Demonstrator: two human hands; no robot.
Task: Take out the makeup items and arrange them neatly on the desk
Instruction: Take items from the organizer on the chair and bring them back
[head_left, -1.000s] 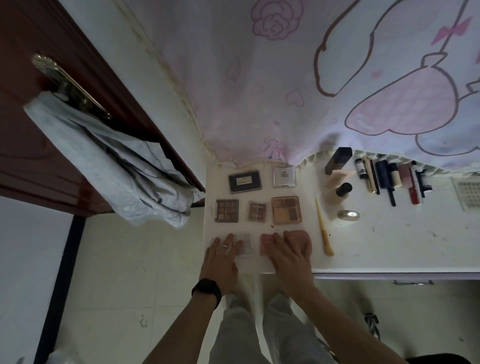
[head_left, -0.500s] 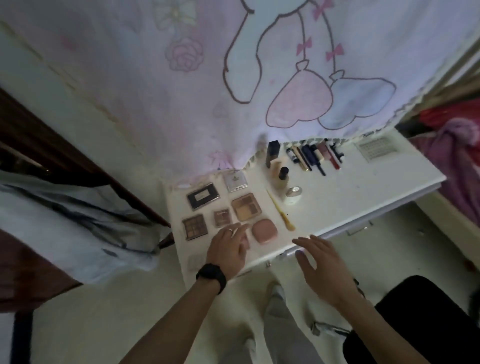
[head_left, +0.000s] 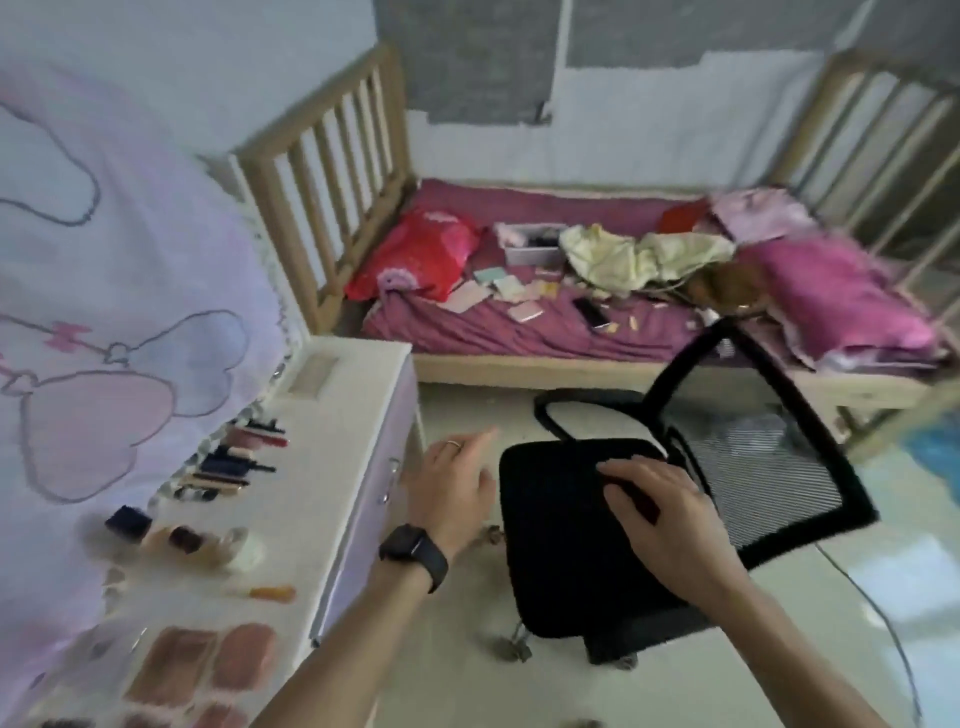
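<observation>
The left hand (head_left: 457, 486) is hovering open, fingers straight and loosely spread, a ring on one finger and a dark watch (head_left: 414, 553) on the wrist, in the gap between the white desk (head_left: 332, 467) and the one black chair (head_left: 566, 545). The right hand (head_left: 657, 506) is lying palm down on the chair seat, fingers loosely bent, gripping nothing that shows. Left of the left hand, the makeup items (head_left: 184, 540) are lying in rows on the desk: one orange-handled tool (head_left: 270, 592), at least two pinkish compacts (head_left: 244, 657), and a row of tubes (head_left: 234, 457) too blurred to count. Beyond both hands, one wooden-railed bed (head_left: 519, 327) is standing, strewn with small boxes and cloths.
</observation>
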